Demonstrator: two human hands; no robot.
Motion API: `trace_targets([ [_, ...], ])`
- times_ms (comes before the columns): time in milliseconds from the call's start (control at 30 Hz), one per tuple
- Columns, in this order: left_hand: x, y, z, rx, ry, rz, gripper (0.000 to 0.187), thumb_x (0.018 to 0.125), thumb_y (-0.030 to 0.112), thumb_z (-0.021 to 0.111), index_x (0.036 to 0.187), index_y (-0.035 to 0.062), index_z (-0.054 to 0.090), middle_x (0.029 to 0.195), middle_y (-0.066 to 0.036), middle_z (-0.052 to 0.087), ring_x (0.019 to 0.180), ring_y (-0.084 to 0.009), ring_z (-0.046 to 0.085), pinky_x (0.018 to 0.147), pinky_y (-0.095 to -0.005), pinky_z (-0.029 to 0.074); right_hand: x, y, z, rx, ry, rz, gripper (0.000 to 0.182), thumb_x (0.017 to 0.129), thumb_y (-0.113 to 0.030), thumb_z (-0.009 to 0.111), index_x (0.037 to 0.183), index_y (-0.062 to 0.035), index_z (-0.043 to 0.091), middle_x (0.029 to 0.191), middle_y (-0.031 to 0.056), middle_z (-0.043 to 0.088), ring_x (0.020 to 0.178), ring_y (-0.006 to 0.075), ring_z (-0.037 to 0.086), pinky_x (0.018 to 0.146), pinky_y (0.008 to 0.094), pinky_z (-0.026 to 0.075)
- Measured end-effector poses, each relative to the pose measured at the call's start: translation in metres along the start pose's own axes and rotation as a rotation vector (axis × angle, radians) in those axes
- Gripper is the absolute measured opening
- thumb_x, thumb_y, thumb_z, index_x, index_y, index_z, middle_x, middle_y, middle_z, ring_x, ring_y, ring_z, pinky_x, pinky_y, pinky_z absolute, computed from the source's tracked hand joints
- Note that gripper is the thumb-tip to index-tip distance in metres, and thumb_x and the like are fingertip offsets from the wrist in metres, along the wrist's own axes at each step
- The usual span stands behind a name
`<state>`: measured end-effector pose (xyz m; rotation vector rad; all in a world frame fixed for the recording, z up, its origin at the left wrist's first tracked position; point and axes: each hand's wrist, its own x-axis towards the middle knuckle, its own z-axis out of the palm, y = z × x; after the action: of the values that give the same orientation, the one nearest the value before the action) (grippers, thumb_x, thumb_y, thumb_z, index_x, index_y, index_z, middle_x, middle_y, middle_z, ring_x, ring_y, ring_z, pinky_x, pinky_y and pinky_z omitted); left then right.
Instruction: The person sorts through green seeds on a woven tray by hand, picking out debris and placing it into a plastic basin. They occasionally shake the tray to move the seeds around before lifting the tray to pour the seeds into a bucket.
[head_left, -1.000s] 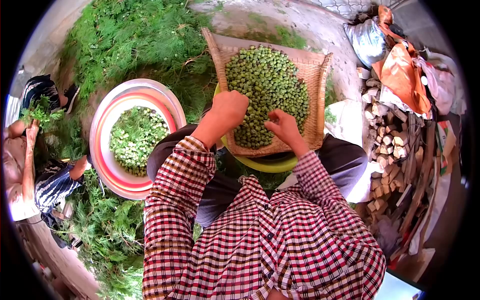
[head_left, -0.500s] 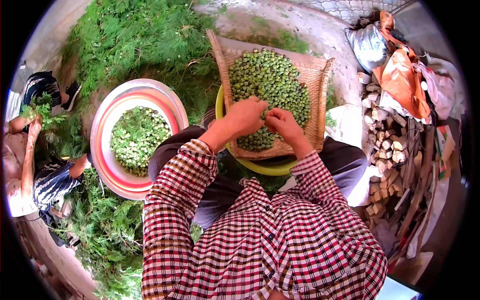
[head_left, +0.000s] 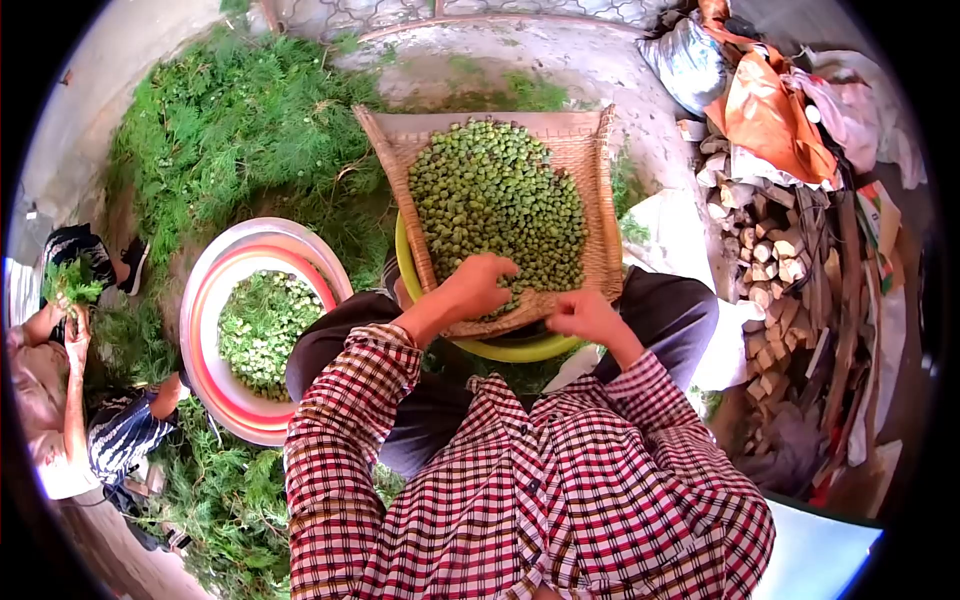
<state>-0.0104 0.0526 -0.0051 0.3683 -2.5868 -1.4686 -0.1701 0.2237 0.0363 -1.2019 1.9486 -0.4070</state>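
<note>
Green seed cones (head_left: 495, 195) are heaped on a woven tray (head_left: 605, 225), which rests on a yellow basin (head_left: 520, 350) between my knees. My left hand (head_left: 475, 288) is over the tray's near left part, by the edge of the heap, its fingers curled; what they hold, if anything, is too small to tell. Near the tray's front right edge is my right hand (head_left: 585, 315), fingers bent together, their contents hidden. The two hands are apart.
Left of my knee stands a metal and red-rimmed basin (head_left: 200, 350) with cones and green sprigs. Cut green branches (head_left: 250, 120) cover the ground behind and beside it. A person at the far left holds a sprig (head_left: 72, 282). Firewood (head_left: 765, 250) is stacked at the right.
My hands have drawn apart, the right one moving back to the tray's front edge. The whole view has shifted, and the tray shows further left.
</note>
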Motion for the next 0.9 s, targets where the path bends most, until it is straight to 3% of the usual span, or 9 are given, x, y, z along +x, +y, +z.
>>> trace_targets([
  [33,0.000,0.001,0.001,-0.030,0.137,0.046,0.033,0.069,0.010,0.060,0.101,0.0027,0.059,0.100,-0.017,0.058,0.084,-0.0291,0.057,0.072,-0.0353,0.046,-0.004,0.013,0.006,0.000,0.001,0.001,0.011,0.067,-0.013,0.063,0.067,-0.0024,0.059,0.056,0.0042,0.055,0.055,0.0132,0.055,0.051,0.0274,0.043],
  [100,0.001,0.006,-0.006,0.041,0.078,-0.005,0.038,0.070,0.013,0.061,0.106,0.0021,0.056,0.106,-0.018,0.055,0.089,-0.0312,0.055,0.075,-0.0367,0.046,-0.009,0.029,0.013,-0.420,0.026,-0.030,0.014,0.065,-0.019,0.063,0.064,-0.0047,0.061,0.060,0.0114,0.058,0.059,0.0259,0.058,0.055,0.0369,0.046],
  [133,0.001,0.010,-0.010,0.112,0.017,-0.060,0.043,0.071,0.015,0.061,0.111,0.0015,0.053,0.112,-0.019,0.051,0.095,-0.0332,0.053,0.079,-0.0380,0.045,-0.006,0.034,0.011,-0.375,0.005,-0.002,0.013,0.066,-0.016,0.061,0.073,-0.0059,0.064,0.069,0.0144,0.061,0.067,0.0329,0.058,0.063,0.0415,0.046],
  [333,-0.004,0.014,-0.005,0.294,-0.280,-0.164,0.044,0.072,0.019,0.060,0.112,0.0018,0.053,0.103,-0.019,0.053,0.094,-0.0344,0.053,0.079,-0.0414,0.044,0.056,0.058,-0.010,-0.240,0.272,-0.034,0.037,0.069,-0.017,0.061,0.103,-0.0051,0.059,0.093,0.0209,0.060,0.089,0.0347,0.056,0.081,0.0407,0.044],
  [433,-0.009,0.012,-0.002,0.293,-0.270,-0.148,0.041,0.071,0.019,0.059,0.108,0.0011,0.054,0.100,-0.018,0.053,0.093,-0.0339,0.053,0.078,-0.0421,0.045,0.102,0.069,-0.023,-0.293,0.234,0.113,0.051,0.071,-0.019,0.063,0.117,-0.0055,0.049,0.110,0.0241,0.052,0.098,0.0366,0.053,0.084,0.0409,0.043],
  [500,-0.008,0.013,-0.004,0.313,-0.293,-0.152,0.040,0.071,0.021,0.058,0.107,0.0022,0.055,0.100,-0.017,0.054,0.092,-0.0337,0.054,0.077,-0.0422,0.045,0.127,0.074,-0.023,-0.420,0.474,0.148,0.063,0.072,-0.021,0.065,0.128,-0.0124,0.037,0.124,0.0251,0.039,0.106,0.0389,0.047,0.086,0.0421,0.043],
  [633,-0.008,0.014,-0.002,0.353,-0.349,-0.200,0.038,0.072,0.023,0.058,0.105,0.0041,0.055,0.099,-0.017,0.054,0.091,-0.0330,0.055,0.077,-0.0419,0.046,0.149,0.047,-0.013,-0.420,0.365,0.515,0.068,0.073,-0.024,0.065,0.132,-0.0185,0.031,0.130,0.0233,0.031,0.110,0.0392,0.042,0.088,0.0430,0.042],
  [733,-0.008,0.015,0.001,0.365,-0.376,-0.180,0.037,0.072,0.024,0.058,0.103,0.0045,0.056,0.098,-0.017,0.055,0.090,-0.0329,0.056,0.077,-0.0418,0.046,0.136,0.022,0.008,-0.375,0.169,0.493,0.068,0.073,-0.025,0.067,0.131,-0.0158,0.034,0.126,0.0224,0.034,0.107,0.0359,0.045,0.089,0.0404,0.041],
  [900,-0.009,0.021,-0.002,0.396,-0.398,-0.190,0.038,0.071,0.024,0.058,0.104,0.0051,0.057,0.095,-0.016,0.057,0.090,-0.0321,0.057,0.077,-0.0411,0.046,0.111,0.031,0.033,-0.489,0.020,0.105,0.054,0.075,-0.024,0.063,0.124,-0.0115,0.044,0.123,0.0222,0.037,0.105,0.0358,0.045,0.088,0.0404,0.041],
])
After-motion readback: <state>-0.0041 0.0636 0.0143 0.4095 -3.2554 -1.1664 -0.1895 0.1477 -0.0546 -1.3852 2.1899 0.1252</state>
